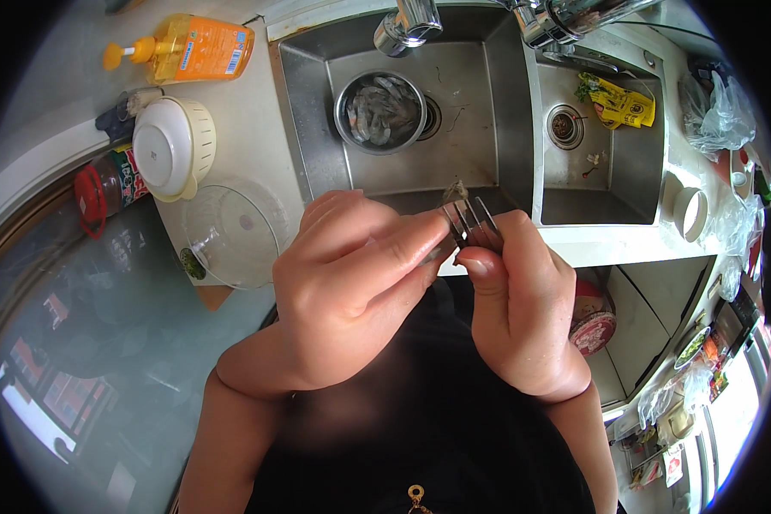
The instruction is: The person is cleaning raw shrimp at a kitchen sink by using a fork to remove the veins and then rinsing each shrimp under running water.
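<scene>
My left hand [353,276] pinches a raw shrimp [455,191], mostly hidden behind the fingers. In my right hand [523,302] is a metal fork [468,221], its tines pointing up beside the left fingertips and close against the shrimp. Whether the tines pierce it, I cannot tell. Both hands are above the front edge of the sink. Beyond them, a round metal bowl [340,122] of raw grey shrimp [385,109] and water rests in the large steel sink basin [475,154], partly over the drain.
Chrome faucets [411,26] overhang the sink. A yellow packet [623,106] and food scraps lie in the smaller basin [575,199]. On the left counter are an orange soap pump bottle [212,48], a white bowl on a cream colander [202,135], and a clear bowl [231,238].
</scene>
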Motion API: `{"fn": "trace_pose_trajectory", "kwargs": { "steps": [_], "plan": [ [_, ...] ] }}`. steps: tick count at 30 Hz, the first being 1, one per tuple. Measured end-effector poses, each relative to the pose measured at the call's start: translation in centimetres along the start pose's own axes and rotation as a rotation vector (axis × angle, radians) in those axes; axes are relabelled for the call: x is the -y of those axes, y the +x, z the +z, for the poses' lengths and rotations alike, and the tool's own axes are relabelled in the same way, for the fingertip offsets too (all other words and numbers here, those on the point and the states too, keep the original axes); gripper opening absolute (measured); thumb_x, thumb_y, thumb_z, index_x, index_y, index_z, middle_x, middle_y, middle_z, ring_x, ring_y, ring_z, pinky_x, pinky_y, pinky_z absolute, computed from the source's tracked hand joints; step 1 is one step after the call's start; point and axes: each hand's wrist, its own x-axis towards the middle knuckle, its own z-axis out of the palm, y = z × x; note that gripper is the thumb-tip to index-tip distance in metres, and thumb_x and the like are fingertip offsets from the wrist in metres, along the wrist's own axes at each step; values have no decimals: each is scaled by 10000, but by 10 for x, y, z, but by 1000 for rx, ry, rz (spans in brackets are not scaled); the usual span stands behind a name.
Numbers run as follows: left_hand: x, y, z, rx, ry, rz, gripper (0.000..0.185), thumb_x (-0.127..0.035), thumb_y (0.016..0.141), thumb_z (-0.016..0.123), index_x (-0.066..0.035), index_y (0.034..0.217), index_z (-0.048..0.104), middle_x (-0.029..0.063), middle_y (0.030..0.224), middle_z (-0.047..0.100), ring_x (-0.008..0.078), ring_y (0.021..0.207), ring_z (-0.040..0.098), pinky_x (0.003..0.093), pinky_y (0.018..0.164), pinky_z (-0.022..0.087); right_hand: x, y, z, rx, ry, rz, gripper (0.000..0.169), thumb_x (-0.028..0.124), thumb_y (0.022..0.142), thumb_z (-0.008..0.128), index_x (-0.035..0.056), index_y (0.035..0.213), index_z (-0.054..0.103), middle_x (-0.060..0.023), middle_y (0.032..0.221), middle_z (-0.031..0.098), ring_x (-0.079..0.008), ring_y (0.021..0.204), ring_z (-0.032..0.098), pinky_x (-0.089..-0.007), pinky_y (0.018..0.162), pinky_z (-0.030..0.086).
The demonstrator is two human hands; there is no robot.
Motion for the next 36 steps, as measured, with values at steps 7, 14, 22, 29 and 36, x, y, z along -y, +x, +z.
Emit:
{"fn": "trace_pose_trajectory", "kwargs": {
  "steps": [7, 14, 22, 29, 36],
  "plan": [
    [2, -1, -2, -15, 43, 85, 465, 151, 541, 685, 24, 987, 646, 76, 727, 567, 179, 615, 511, 294, 657, 441, 0, -2, -6, 3, 1, -18, 113, 12, 733, 616, -6, 825, 553, -97, 662, 547, -237, 536, 507, -308, 492, 396],
    [-5, 0, -6, -18, 86, 65, 432, 108, 560, 717, 21, 975, 633, 97, 784, 625, 193, 645, 541, 332, 722, 441, 1, -5, -14, 8, 3, -38, 124, 13, 727, 621, -6, 833, 559, -94, 670, 548, -230, 544, 505, -303, 498, 396],
    [-3, -3, -3, -80, -1, 72, 424, 24, 594, 752, -68, 979, 600, 39, 856, 665, 164, 708, 606, 358, 804, 410, -15, -1, -14, 8, 4, -39, 138, 13, 720, 628, -5, 843, 567, -90, 678, 550, -222, 554, 503, -297, 505, 396],
    [-10, -5, -10, 15, 143, 86, 429, 34, 622, 746, -91, 980, 545, 70, 936, 676, 181, 777, 613, 389, 903, 360, -18, 0, -15, 11, 8, -45, 150, 14, 715, 633, -5, 851, 573, -87, 685, 552, -214, 562, 502, -292, 511, 395],
    [-8, -3, -7, -6, 157, 110, 433, 36, 615, 755, -104, 965, 542, 62, 920, 680, 175, 758, 618, 374, 900, 363, -18, 0, -15, 12, 11, -53, 163, 15, 709, 639, -4, 860, 579, -84, 693, 554, -207, 570, 500, -286, 517, 395]
  ]
}}
